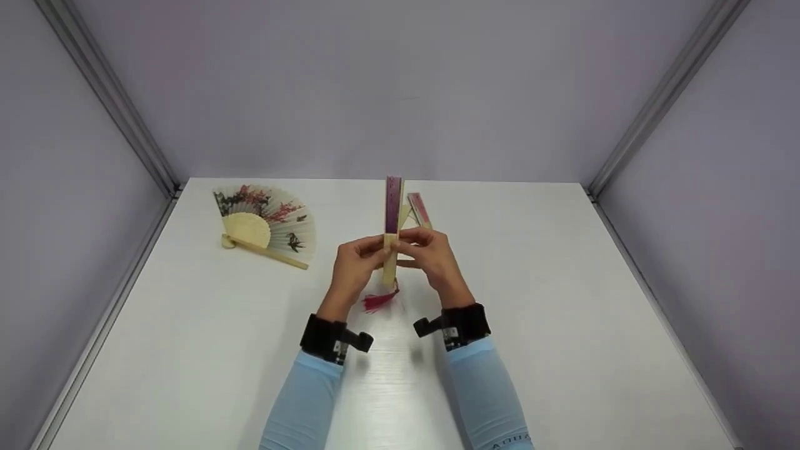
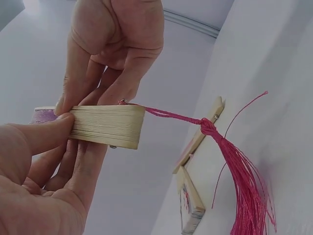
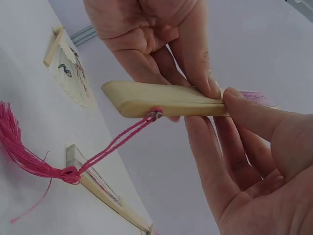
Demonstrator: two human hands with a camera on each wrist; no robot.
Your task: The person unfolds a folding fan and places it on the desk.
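Both hands hold one closed folding fan point(image 1: 392, 228) upright above the white table point(image 1: 562, 325), the left hand point(image 1: 355, 262) and right hand point(image 1: 432, 255) pinching its bamboo guards from either side, fingers pressed together on the wood. Its pink tassel point(image 1: 379, 301) hangs below. To spread it well, I judge the thumbs should slide the guards apart near the pivot. An open fan point(image 1: 267, 224) lies left.

An open paper fan point(image 1: 269, 224), painted with red blossoms and small dark birds on a pale ground, lies flat near the far left corner of the white desk point(image 1: 562, 325), its wooden guard stick angled toward the desk's middle. A second, partly folded fan point(image 1: 417, 210) with pink edging lies near the middle of the far edge. Grey walls point(image 1: 400, 81) with metal corner strips enclose the desk.
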